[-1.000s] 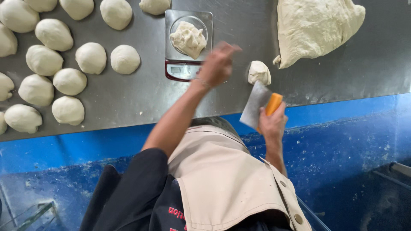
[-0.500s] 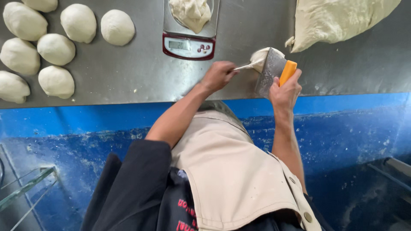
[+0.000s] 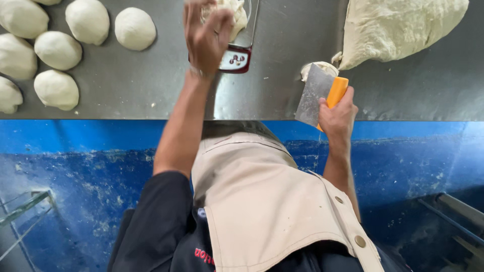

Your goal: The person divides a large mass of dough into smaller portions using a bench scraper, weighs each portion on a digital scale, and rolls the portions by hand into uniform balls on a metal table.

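A grey steel table (image 3: 151, 95) runs across the top, its front face blue and flour-dusted. On the scale (image 3: 236, 55), mid-table, the left hand (image 3: 206, 38) closes its fingers around a dough piece (image 3: 233, 14). Right of the scale, the right hand (image 3: 337, 115) grips a scraper (image 3: 316, 93) against a small lump (image 3: 315, 68), just beside the big dough mass (image 3: 398, 27). Dough balls (image 3: 58, 50) lie left of the scale.
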